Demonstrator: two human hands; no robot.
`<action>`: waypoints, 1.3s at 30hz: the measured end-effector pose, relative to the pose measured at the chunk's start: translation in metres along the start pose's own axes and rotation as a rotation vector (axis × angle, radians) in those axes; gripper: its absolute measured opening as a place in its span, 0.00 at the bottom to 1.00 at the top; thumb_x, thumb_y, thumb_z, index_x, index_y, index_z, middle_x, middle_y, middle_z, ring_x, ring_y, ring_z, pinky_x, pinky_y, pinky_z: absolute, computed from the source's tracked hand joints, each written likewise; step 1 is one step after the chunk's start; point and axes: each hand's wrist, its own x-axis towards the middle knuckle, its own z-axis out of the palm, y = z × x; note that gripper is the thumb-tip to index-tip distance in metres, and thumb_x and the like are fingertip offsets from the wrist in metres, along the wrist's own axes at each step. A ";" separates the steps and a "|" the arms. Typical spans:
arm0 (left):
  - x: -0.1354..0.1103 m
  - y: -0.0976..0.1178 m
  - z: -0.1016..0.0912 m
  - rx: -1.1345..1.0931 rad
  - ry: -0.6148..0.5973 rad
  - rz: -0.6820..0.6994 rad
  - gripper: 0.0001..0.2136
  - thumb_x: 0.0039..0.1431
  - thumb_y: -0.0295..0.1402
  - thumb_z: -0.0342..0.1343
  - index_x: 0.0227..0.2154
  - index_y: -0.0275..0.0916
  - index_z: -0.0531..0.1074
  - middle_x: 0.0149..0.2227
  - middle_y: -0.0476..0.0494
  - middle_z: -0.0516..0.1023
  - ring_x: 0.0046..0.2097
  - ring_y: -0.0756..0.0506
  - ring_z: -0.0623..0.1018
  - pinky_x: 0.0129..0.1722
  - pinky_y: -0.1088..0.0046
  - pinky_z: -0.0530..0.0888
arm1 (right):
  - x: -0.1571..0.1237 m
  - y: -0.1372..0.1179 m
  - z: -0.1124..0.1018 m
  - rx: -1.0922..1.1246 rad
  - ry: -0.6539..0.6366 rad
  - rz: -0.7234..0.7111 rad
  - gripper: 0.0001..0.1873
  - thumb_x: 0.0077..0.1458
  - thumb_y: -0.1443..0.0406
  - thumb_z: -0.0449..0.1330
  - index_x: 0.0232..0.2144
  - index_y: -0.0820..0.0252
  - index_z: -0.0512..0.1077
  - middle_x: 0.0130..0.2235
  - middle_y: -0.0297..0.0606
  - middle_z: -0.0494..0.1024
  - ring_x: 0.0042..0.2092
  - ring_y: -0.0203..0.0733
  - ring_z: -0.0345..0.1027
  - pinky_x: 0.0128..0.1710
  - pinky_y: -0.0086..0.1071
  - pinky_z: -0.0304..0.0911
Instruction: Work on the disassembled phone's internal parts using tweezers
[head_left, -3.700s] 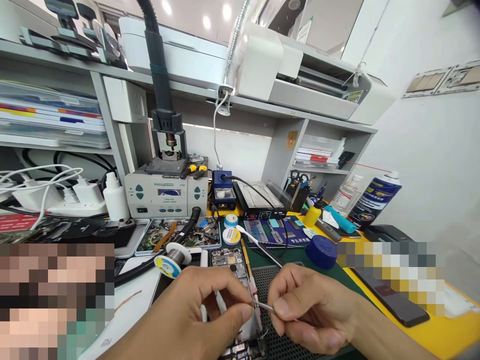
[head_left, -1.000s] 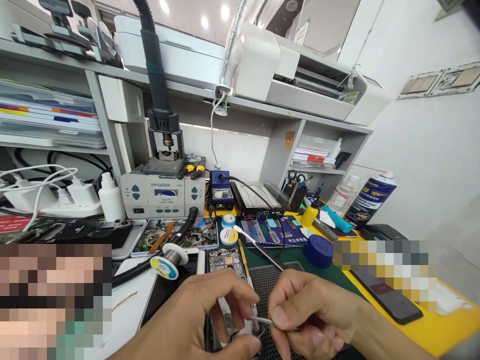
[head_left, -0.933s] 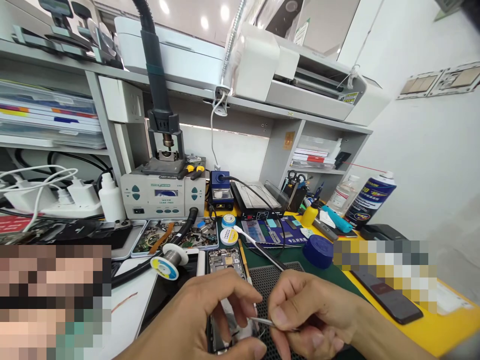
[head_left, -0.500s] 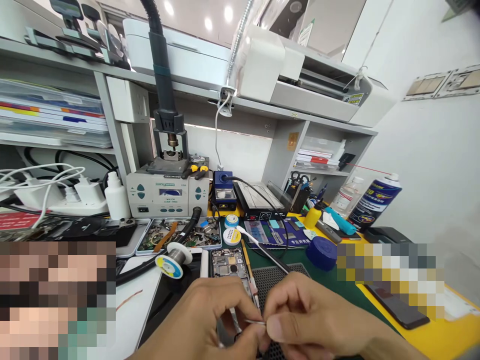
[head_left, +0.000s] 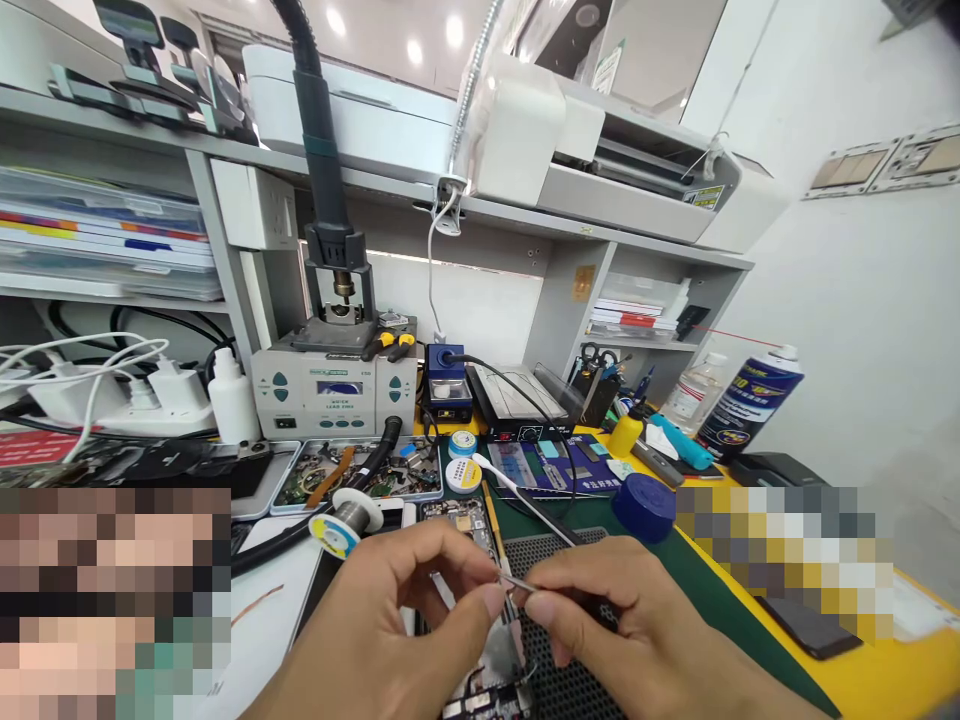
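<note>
Left hand: the left hand (head_left: 420, 605) is held over the phone, thumb and forefinger drawn narrow at the far tip of the metal rod; whether they pinch that tip, cannot tell.
Right hand: the right hand (head_left: 630, 620) grips the thin metal rod (head_left: 519, 583) between thumb and forefinger, with the bare end pointing left.
Rod: raised above the phone, spanning the small gap between the two hands, slightly tilted.
Phone: the opened phone (head_left: 499, 660) lies below the hands, inner parts exposed; its middle is partly hidden by the left hand.
Mats: a black mat with holes (head_left: 559, 665) sits right of the phone; a green mat (head_left: 750, 640) shows beyond the right hand, on the yellow tabletop (head_left: 896, 668).
Spool: a spool of wire (head_left: 360, 515), tilted, just beyond the left hand.
Tray: a tray (head_left: 431, 495) of loose circuit parts, behind the spool.
Round items: a small white tin (head_left: 463, 475) past the phone; a blue round tub (head_left: 643, 507) farther right, on the green mat.
</note>
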 end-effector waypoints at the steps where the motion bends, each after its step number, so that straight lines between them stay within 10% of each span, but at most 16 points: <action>1: 0.000 -0.001 0.000 -0.005 -0.004 0.004 0.12 0.57 0.43 0.65 0.32 0.39 0.78 0.29 0.51 0.74 0.30 0.48 0.72 0.31 0.74 0.70 | 0.001 -0.001 0.000 0.003 -0.002 0.002 0.23 0.74 0.58 0.57 0.25 0.58 0.69 0.24 0.29 0.68 0.26 0.34 0.60 0.28 0.30 0.54; 13: 0.001 -0.008 -0.001 -0.021 -0.029 0.022 0.11 0.59 0.42 0.65 0.31 0.39 0.78 0.30 0.50 0.74 0.31 0.47 0.72 0.31 0.73 0.69 | -0.001 -0.002 0.000 0.090 -0.042 0.075 0.21 0.74 0.57 0.58 0.29 0.62 0.77 0.23 0.31 0.74 0.26 0.34 0.65 0.29 0.28 0.58; 27: 0.000 -0.016 -0.008 0.105 -0.138 0.157 0.09 0.67 0.37 0.59 0.33 0.41 0.79 0.33 0.49 0.81 0.34 0.47 0.78 0.35 0.75 0.73 | 0.002 0.020 -0.004 1.039 -0.340 0.443 0.21 0.62 0.53 0.73 0.36 0.70 0.84 0.18 0.30 0.76 0.12 0.23 0.56 0.08 0.16 0.49; 39: 0.001 -0.018 0.001 0.072 -0.038 0.323 0.10 0.57 0.25 0.64 0.40 0.45 0.83 0.32 0.54 0.82 0.31 0.51 0.78 0.31 0.82 0.75 | 0.015 0.037 0.000 1.300 -0.602 0.620 0.19 0.47 0.55 0.76 0.28 0.69 0.86 0.10 0.28 0.69 0.05 0.29 0.48 0.01 0.23 0.46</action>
